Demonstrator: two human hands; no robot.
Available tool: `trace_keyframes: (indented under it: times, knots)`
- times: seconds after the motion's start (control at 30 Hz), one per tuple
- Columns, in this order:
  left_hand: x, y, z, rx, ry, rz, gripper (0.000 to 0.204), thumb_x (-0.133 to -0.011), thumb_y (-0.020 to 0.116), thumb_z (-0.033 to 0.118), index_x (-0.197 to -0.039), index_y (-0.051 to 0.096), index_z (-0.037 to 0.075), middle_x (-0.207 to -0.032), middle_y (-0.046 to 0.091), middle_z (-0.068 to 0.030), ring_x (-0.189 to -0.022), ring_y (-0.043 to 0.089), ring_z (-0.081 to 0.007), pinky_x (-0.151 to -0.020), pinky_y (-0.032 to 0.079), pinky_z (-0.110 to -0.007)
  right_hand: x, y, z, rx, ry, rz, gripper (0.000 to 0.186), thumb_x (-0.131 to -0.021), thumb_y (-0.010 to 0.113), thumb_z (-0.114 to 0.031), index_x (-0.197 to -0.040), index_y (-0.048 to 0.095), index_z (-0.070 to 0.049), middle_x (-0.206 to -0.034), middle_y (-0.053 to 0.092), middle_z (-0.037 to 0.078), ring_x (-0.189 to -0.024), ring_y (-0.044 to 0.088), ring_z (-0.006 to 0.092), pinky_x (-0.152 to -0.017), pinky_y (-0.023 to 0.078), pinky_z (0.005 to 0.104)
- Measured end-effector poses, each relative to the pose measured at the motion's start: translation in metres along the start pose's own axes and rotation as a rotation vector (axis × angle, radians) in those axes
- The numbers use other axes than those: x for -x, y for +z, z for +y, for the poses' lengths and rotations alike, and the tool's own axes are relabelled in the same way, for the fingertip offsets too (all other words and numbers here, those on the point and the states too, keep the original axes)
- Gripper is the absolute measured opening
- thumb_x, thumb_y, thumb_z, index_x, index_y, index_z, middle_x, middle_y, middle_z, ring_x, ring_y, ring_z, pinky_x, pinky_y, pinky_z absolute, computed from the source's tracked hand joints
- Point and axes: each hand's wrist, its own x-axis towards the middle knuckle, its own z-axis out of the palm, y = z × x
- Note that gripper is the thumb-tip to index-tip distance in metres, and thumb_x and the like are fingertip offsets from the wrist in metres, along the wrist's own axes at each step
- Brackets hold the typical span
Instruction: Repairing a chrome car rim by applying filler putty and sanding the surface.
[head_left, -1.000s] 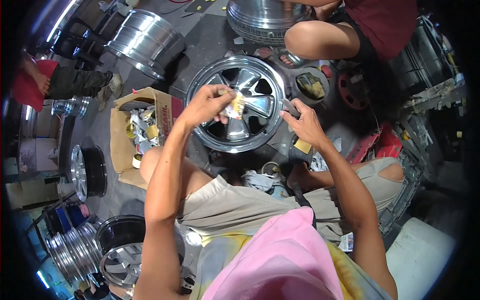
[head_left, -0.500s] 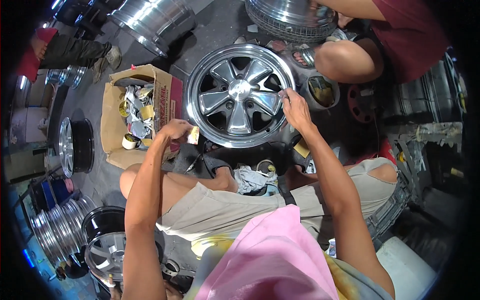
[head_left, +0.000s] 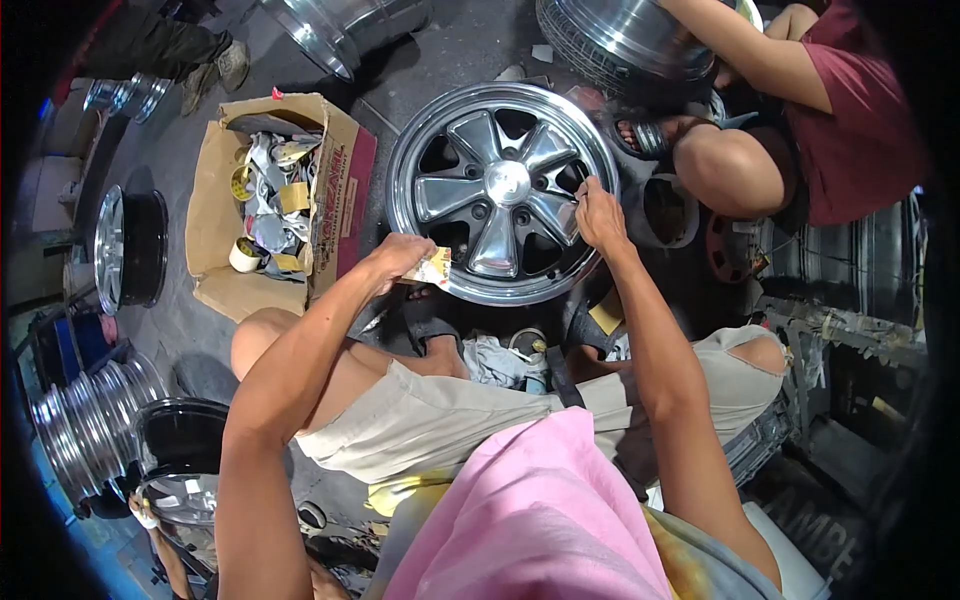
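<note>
A polished five-spoke alloy wheel (head_left: 507, 185) lies face up in front of my legs, tilted slightly toward me. My left hand (head_left: 402, 258) is closed on a small folded piece of sandpaper (head_left: 433, 266), pale yellow with print on it, at the wheel's near left edge. My right hand (head_left: 602, 215) grips the wheel at its right side, fingers curled over the end of a spoke beside an opening. The fingertips there are partly hidden.
Left of the wheel stands an open cardboard box (head_left: 345, 190) with crumpled paper, rags and tape rolls. At the far right a person in a red shirt (head_left: 870, 120) crouches, one arm on another wheel with a tyre (head_left: 640, 40). A whitish bucket (head_left: 665, 210) sits near that person's knee.
My left hand has moved right, bringing the sandpaper from beside the wheel to its near left rim. My right hand stays on the wheel. The co-worker's arm and leg have shifted in view.
</note>
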Motion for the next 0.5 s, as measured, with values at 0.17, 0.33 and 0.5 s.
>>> trace_keyframes:
  times: [0.17,0.33,0.5]
  knots:
    - [0.006,-0.006,0.023,-0.161,0.056,0.181,0.027,-0.092,0.068,0.022,-0.103,0.077,-0.001,-0.089,0.076,-0.0106,-0.075,0.072,-0.0172,-0.062,0.056,-0.032,0.018,-0.001,0.000,-0.040,-0.003,0.016,0.018,-0.097,0.055,-0.016,-0.109,0.057,-0.003,-0.091,0.069,0.031,-0.090,0.065,0.0560,-0.083,0.048,0.0646]
    - [-0.012,-0.041,0.056,-0.039,0.359,0.387,0.027,-0.097,0.066,0.023,-0.106,0.079,0.002,-0.098,0.078,-0.0089,-0.085,0.074,-0.0165,-0.076,0.057,-0.032,0.072,0.021,0.009,-0.315,0.189,-0.079,0.026,-0.096,0.048,-0.022,-0.102,0.063,-0.001,-0.094,0.072,0.025,-0.098,0.069,0.0460,-0.089,0.052,0.0504]
    - [-0.017,-0.065,0.124,-0.090,0.567,0.388,0.028,-0.096,0.066,0.028,-0.096,0.077,0.002,-0.086,0.073,-0.0044,-0.073,0.063,-0.0102,-0.069,0.050,-0.028,0.092,0.013,-0.022,-0.595,0.369,-0.214,0.028,-0.096,0.042,-0.014,-0.100,0.066,0.001,-0.098,0.074,0.019,-0.101,0.071,0.0366,-0.093,0.053,0.0417]
